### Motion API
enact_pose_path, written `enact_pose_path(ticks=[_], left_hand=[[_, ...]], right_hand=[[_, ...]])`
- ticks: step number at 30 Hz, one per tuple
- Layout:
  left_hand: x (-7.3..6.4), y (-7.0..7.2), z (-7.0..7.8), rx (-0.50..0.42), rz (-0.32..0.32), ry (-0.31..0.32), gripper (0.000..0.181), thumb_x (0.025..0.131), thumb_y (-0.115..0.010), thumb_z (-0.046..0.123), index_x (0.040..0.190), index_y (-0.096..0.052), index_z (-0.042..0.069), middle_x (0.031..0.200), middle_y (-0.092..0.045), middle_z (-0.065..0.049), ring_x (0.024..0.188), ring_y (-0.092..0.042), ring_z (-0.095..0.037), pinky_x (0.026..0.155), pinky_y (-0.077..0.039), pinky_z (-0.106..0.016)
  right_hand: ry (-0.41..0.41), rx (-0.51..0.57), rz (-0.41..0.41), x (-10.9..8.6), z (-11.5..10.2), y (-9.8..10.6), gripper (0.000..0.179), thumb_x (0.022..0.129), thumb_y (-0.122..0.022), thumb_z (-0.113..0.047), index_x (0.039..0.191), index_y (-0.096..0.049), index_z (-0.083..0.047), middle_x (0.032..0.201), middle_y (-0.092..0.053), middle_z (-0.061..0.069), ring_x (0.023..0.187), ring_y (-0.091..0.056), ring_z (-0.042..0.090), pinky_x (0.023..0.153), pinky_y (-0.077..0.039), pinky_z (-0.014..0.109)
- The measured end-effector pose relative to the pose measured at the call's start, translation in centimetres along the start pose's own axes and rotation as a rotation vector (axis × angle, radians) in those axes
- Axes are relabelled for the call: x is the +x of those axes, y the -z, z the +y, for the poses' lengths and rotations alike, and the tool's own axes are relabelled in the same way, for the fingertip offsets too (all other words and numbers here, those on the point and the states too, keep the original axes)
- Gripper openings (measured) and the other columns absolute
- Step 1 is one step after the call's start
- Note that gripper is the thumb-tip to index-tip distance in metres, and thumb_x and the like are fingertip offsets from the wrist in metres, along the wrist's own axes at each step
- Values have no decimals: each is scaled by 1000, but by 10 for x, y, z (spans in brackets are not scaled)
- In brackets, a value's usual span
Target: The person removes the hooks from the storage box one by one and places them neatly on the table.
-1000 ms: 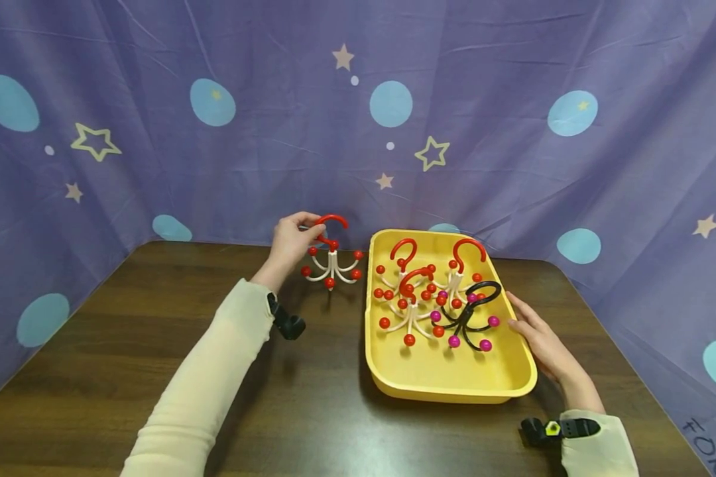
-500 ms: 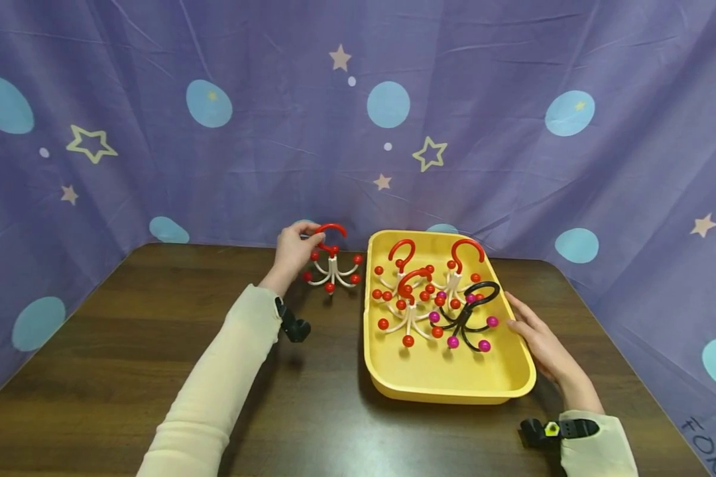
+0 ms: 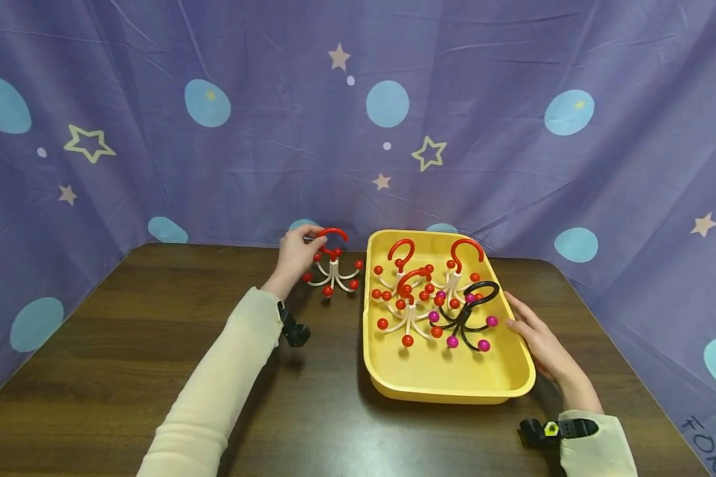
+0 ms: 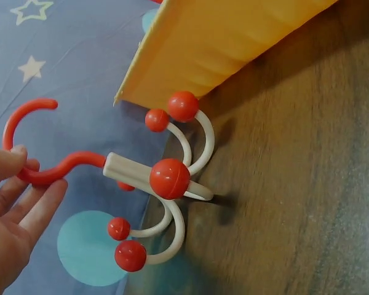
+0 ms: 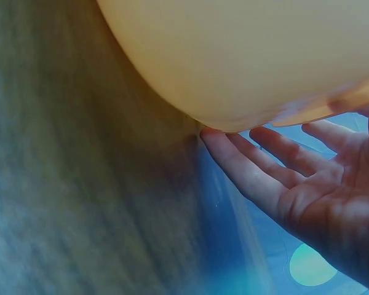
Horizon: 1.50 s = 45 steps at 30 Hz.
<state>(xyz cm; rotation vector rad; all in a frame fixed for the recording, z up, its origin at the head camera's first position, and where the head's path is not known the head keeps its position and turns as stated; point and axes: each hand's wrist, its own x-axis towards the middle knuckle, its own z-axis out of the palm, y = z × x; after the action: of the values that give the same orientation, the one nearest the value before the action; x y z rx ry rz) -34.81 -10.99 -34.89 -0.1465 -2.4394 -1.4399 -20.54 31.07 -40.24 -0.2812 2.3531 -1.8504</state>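
Observation:
My left hand [image 3: 295,257] pinches the red hook of a multi-arm hanger [image 3: 333,270], left of the yellow tub [image 3: 447,392]. The hanger's white curved arms end in red balls, clear in the left wrist view, where the thumb and fingers hold the hook [image 4: 48,177]. It stands nearly upright, its base at or just above the tabletop; contact is hard to tell. My right hand [image 3: 545,348] rests against the tub's right side, and the right wrist view has its extended fingers [image 5: 249,175] touching the wall. Inside the tub are 3 red-and-white hangers [image 3: 410,311] and a black one with magenta balls [image 3: 464,317].
The tub stands right of centre on a dark wooden table [image 3: 125,358]. Behind the table hangs a purple curtain [image 3: 274,132] with stars and blue dots; it also runs along both sides. Each wrist wears a black strap with a small camera [image 3: 295,328].
My left hand has lowered the red-and-white hanger slightly toward the tabletop, still gripping its hook. The right hand stays at the tub, and the tub's hangers have not moved.

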Motion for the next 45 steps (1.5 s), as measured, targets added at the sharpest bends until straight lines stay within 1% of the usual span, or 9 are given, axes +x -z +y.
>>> enact_pose_path(ticks=[6,13,22,26,30,33,36,41,45], left_hand=[[-2,2,6,51,1,-16,23,85,-64,14,107,-66,9,99,-66,-9,83,-64,-22,61,-49,-24],[-1,10,13,94,-8,-140,24,84,-65,14,107,-66,8,103,-67,-8,97,-61,-21,83,-47,-33],[-7,18,30,90,-32,-213,24,84,-64,14,107,-66,7,107,-65,-10,100,-59,-24,90,-45,-40],[-15,18,39,62,-59,-226,24,84,-65,15,107,-66,8,107,-64,-9,100,-59,-23,90,-46,-38],[-23,15,47,45,-94,-256,22,84,-65,16,105,-66,10,104,-64,-8,94,-61,-21,84,-48,-35],[-29,12,51,36,-127,-270,22,85,-64,16,105,-66,10,103,-63,-6,91,-61,-19,81,-49,-33],[-35,9,54,31,-164,-263,22,86,-63,19,106,-65,12,104,-63,-4,92,-61,-17,81,-49,-31],[-46,1,64,21,-188,-279,22,86,-64,20,106,-65,11,104,-64,-3,92,-62,-16,81,-50,-30],[-55,-6,71,18,-207,-293,23,84,-65,17,106,-65,9,100,-66,-5,87,-63,-16,78,-51,-29]], right_hand=[[8,14,-10,1,0,-1,59,99,-36,-20,146,-3,-5,146,-5,31,100,-51,-5,79,-49,23],[16,47,-25,0,1,-1,60,99,-35,-20,146,-1,-6,144,-9,33,100,-54,0,78,-50,25],[-9,24,-16,-1,1,-1,60,99,-35,-20,146,-1,-6,146,-7,32,99,-52,-3,79,-49,24],[-6,23,-20,-1,1,0,60,99,-35,-20,146,-1,-6,147,-4,30,100,-51,-4,79,-49,24],[-7,7,-16,-1,1,1,60,99,-36,-20,147,-1,-8,148,-2,28,102,-49,-6,80,-48,21],[-7,-2,-17,-1,0,1,60,99,-35,-20,147,-1,-8,148,-1,27,103,-47,-7,81,-47,20],[-6,-4,-18,-1,0,1,60,99,-35,-20,146,-1,-7,148,0,28,103,-46,-8,81,-47,19],[-5,-11,-15,-2,-3,0,60,99,-35,-19,146,-1,-6,148,0,28,103,-46,-8,81,-47,18],[-4,-6,-17,-2,-4,-1,60,99,-35,-20,146,-1,-6,148,-1,29,102,-47,-7,80,-47,19]])
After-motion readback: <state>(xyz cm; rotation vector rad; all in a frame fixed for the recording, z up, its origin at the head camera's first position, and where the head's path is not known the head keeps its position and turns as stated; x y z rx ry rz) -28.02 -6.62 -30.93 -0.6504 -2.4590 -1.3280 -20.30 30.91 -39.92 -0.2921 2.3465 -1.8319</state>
